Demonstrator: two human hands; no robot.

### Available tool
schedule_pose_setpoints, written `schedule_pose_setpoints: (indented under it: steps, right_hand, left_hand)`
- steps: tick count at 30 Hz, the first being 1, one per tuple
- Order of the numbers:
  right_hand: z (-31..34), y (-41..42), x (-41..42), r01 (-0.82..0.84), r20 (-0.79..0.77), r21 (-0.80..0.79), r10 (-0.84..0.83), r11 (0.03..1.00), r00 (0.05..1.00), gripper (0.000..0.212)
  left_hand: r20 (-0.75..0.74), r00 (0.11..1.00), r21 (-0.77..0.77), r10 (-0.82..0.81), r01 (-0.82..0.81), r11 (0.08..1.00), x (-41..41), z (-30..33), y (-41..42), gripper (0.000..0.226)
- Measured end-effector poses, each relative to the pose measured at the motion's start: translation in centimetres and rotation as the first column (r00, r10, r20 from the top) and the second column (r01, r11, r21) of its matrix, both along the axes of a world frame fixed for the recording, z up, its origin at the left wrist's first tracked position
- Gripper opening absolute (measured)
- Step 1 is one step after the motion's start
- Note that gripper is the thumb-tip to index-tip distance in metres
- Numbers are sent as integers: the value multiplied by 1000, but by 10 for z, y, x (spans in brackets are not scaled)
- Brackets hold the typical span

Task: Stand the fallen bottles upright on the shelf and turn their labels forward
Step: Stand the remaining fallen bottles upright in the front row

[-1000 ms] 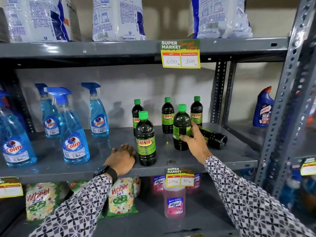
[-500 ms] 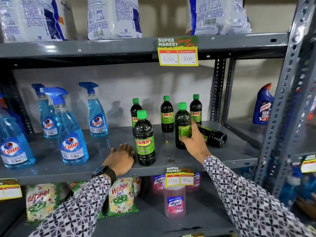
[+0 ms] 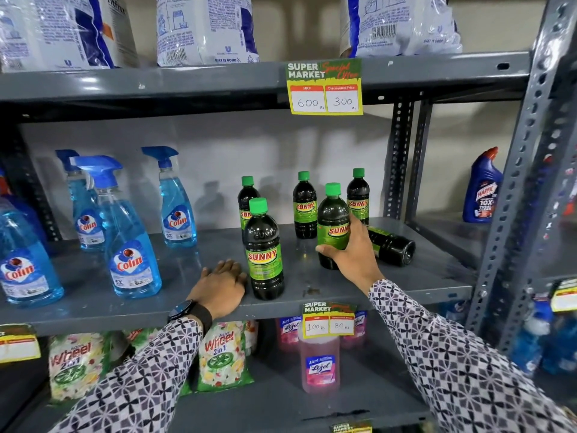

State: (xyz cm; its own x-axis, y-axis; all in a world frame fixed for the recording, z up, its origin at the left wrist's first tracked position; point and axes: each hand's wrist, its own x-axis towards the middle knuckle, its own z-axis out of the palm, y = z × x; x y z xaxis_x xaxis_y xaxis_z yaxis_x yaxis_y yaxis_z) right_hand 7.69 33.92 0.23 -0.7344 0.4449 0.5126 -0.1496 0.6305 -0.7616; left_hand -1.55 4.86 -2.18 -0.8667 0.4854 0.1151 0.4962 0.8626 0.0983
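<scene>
Wrapped around an upright dark-liquid bottle [image 3: 332,225] mid-shelf, the right hand [image 3: 352,254] grips it; another bottle [image 3: 392,246] lies fallen just right. Left hand [image 3: 220,284] rests flat, empty, on the shelf [image 3: 187,310].

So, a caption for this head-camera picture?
Right hand grips an upright Sunny bottle; another bottle lies fallen behind; left hand rests on shelf.

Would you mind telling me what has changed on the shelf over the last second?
The right hand has kept its grip on the upright Sunny bottle and turned it, so the label now shows more toward the front. The left hand stays flat on the shelf; the fallen bottle still lies on its side.
</scene>
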Motion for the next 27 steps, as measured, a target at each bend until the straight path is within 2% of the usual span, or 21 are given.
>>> schedule_pose_setpoints:
  steps: [4,9,11,21,27]
  right_hand:
    - [-1,4,-5,38,13,-17,-38,999,999,101]
    - [2,7,-1,-130,9,-202,134,971,991,67]
    - [3,9,4,-162,27,-248,174,955,984,61]
    - [-2,18,58,-295,23,-207,306,933,952,62]
    - [-8,20,66,-317,-5,-224,324,922,946,63]
  left_hand:
    - [11,1000,17,16,-17,1000,2,3,2,56]
    - [19,1000,31,21,-22,999,3,4,1,58]
    - [14,1000,10,12,-13,1000,3,4,0,58]
    - [39,999,51,20,-22,998,4,6,1,57]
    - [11,1000,-49,-5,5,999,-2,1,-3,58]
